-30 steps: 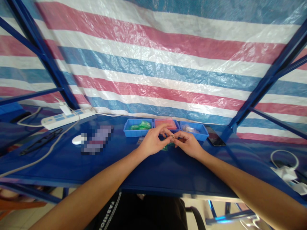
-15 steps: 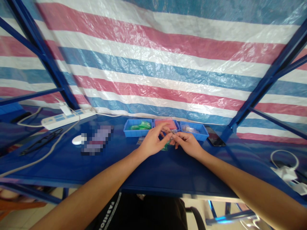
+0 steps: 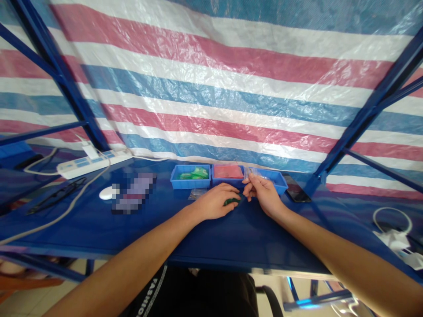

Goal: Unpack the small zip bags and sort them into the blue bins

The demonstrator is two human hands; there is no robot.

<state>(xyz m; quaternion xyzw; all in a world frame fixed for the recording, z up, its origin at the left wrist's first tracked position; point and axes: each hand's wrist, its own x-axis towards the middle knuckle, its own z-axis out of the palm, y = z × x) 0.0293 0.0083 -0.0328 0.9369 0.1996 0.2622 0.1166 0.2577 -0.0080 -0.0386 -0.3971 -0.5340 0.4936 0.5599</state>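
Observation:
My left hand (image 3: 218,201) rests low over the table, its fingers curved round a small green packet (image 3: 231,200) that shows between thumb and forefinger. Close beside it, my right hand (image 3: 262,191) is raised a little, thumb and forefinger pinched on a small clear plastic bag (image 3: 249,171) in front of the bins. The bag's contents are too small to make out. Behind my hands stand a blue bin with green packets (image 3: 194,173), one with a red-pink stack (image 3: 228,171) and a right-hand blue bin (image 3: 282,185), partly covered by my right hand.
A clear packet (image 3: 197,193) lies left of my left wrist. A dark phone (image 3: 296,188) is right of the bins. On the left are a blurred-out object (image 3: 134,193), a white round item (image 3: 107,193), a power strip (image 3: 94,163) and cables. Striped sheeting (image 3: 211,97) hangs behind.
My hands, which were together over a small item, have come apart. The left has lowered onto the green packet; the right has moved slightly right and up with the clear bag.

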